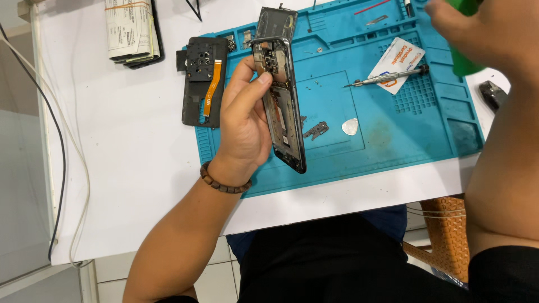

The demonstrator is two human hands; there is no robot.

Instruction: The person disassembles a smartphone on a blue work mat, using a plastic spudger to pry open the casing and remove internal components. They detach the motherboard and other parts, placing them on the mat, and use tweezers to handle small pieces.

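- The left forearm comes up from the bottom edge, a brown bead bracelet (pixel 224 182) round the wrist, just over the near edge of the blue work mat (pixel 393 140).
- The left hand (pixel 244 120) is raised, palm turned to the right, fingers curled and clamped on an opened phone (pixel 281 106).
- The phone stands on edge, tilted, its bare insides showing; the thumb (pixel 247 92) presses on the near long side, the other fingertips sit up near its top end. Its lower end hangs just above the mat.
- Beside the hand, on the mat's left edge, lies a black back cover (pixel 203 81) with an orange ribbon cable.
- Further right on the mat: a small metal bracket (pixel 317 130), a pale pick (pixel 350 127), a screwdriver (pixel 387 77) across a white card (pixel 397 63).
- Top right, the right hand (pixel 483 31) is wrapped round a green object (pixel 465 56), blurred, well apart from the phone.
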